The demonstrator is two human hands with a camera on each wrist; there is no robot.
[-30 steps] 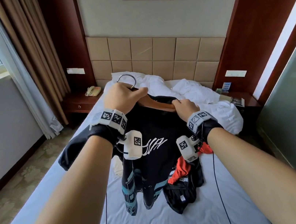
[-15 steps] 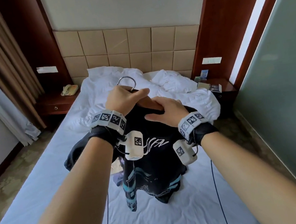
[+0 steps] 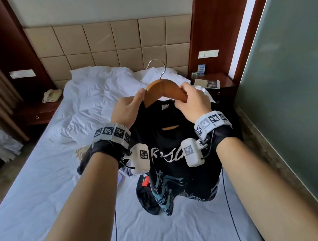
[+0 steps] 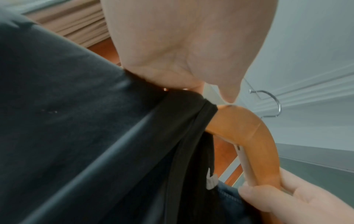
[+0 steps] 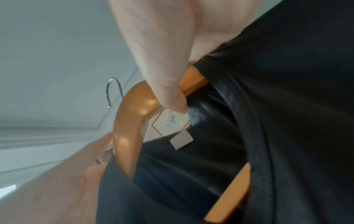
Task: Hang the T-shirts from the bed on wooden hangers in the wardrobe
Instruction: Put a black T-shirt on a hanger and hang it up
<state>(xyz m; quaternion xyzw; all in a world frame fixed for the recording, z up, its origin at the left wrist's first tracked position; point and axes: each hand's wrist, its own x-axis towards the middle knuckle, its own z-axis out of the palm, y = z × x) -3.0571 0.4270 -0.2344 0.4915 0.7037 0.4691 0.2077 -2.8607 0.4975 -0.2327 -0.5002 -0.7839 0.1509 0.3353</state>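
My left hand (image 3: 126, 109) pinches the black T-shirt (image 3: 175, 159) at its collar while my right hand (image 3: 193, 102) grips the wooden hanger (image 3: 161, 90) above the bed (image 3: 62, 196).

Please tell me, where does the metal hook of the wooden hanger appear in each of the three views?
Head: metal hook upper centre, above both hands.
Left wrist: right of centre, against the pale wall.
Right wrist: left of centre.
Shared landmark: the wooden hanger, rising from the black T-shirt.

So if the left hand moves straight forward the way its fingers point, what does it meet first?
Probably the wooden hanger: the left hand already pinches the black T-shirt collar against it.
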